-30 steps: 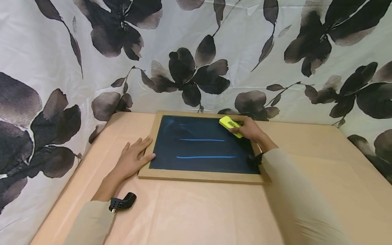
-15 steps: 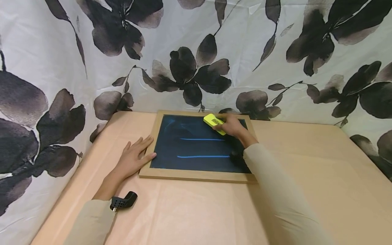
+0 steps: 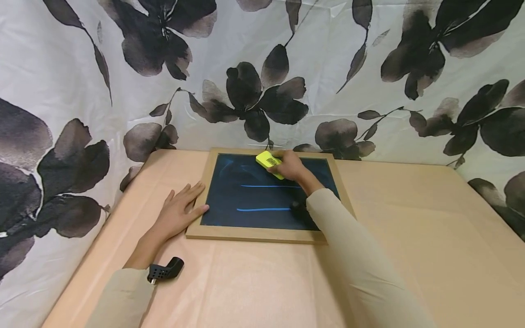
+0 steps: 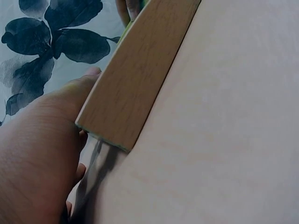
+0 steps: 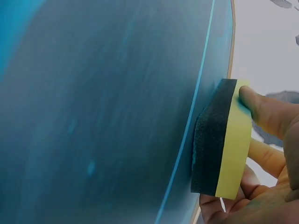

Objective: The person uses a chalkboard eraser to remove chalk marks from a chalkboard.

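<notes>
A wood-framed chalkboard (image 3: pixel 221 200) lies on the table with two blue lines and faint blue smears on its dark face. My right hand (image 3: pixel 290 165) grips a yellow eraser (image 3: pixel 268 160) against the board's upper middle, above the upper line. In the right wrist view, thumb and fingers pinch the yellow back of the eraser (image 5: pixel 236 144), and its dark felt side meets the board beside a blue line. My left hand (image 3: pixel 174 213) rests on the frame's left edge, fingers extended. The left wrist view has that hand (image 4: pixel 42 140) beside the frame's corner (image 4: pixel 126 93).
A peach cloth covers the table (image 3: pixel 262 282) around the board. Behind and to the left hangs a white curtain (image 3: pixel 135 95) with dark flowers. A black wrist camera (image 3: pixel 165 269) sits at the left cuff. My right forearm crosses the board's lower right corner.
My right hand has moved the eraser leftward along the board's upper part, from near the right side to the upper middle. The left hand has stayed at the frame.
</notes>
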Motion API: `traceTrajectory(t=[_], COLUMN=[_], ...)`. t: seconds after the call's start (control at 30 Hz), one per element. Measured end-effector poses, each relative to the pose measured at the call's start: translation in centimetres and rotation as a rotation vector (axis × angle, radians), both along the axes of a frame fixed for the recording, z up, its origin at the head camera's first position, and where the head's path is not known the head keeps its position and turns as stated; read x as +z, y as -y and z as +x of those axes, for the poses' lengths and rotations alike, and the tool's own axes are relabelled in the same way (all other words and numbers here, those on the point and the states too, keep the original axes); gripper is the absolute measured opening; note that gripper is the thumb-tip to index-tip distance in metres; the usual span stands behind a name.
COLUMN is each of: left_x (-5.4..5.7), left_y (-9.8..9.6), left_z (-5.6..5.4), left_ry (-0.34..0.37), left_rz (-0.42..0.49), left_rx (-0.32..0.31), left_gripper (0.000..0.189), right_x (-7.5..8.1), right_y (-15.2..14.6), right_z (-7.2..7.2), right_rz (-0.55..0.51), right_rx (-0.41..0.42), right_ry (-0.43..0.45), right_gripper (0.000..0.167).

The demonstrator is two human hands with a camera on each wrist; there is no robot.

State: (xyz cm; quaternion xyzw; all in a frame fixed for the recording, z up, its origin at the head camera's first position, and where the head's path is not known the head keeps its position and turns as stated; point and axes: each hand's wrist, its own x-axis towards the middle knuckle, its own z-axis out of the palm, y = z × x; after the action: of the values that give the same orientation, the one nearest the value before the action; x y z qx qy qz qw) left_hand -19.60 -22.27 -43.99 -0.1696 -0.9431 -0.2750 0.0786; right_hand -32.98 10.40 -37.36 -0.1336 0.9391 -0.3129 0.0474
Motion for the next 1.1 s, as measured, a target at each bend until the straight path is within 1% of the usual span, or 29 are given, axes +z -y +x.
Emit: traceTrajectory(t=[0.2, 0.47, 0.63, 0.8, 0.93, 1.1], left_x=[0.1, 0.2, 0.2, 0.0, -0.1, -0.1], left_y=[0.2, 0.6, 0.6, 0.7, 0.5, 0.2], left_z=[0.0, 0.1, 0.3, 0.4, 0.3, 0.2], left_ry=[-0.006, -0.012, -0.013, -0.011, -0.018, -0.010], left_rz=[-0.002, -0.002, 0.007, 0.002, 0.007, 0.008], left_rx=[0.001, 0.010, 0.011, 0.022, 0.017, 0.009], left_gripper=[0.071, 0.072, 0.071, 0.072, 0.072, 0.072], right_x=[0.3, 0.5, 0.7, 0.7, 0.7, 0.7], right_y=[1.8, 3.7, 4.4, 4.9, 5.1, 5.5], right_z=[0.1, 0.2, 0.0, -0.1, -0.2, 0.0], right_rz=[0.029, 0.066, 0.125, 0.161, 0.161, 0.148], right_rx=[0.035, 0.091, 0.107, 0.128, 0.125, 0.157], right_ry=[-0.059, -0.094, -0.107, -0.091, -0.088, -0.081], right_gripper=[0.062, 0.060, 0.058, 0.057, 0.056, 0.055])
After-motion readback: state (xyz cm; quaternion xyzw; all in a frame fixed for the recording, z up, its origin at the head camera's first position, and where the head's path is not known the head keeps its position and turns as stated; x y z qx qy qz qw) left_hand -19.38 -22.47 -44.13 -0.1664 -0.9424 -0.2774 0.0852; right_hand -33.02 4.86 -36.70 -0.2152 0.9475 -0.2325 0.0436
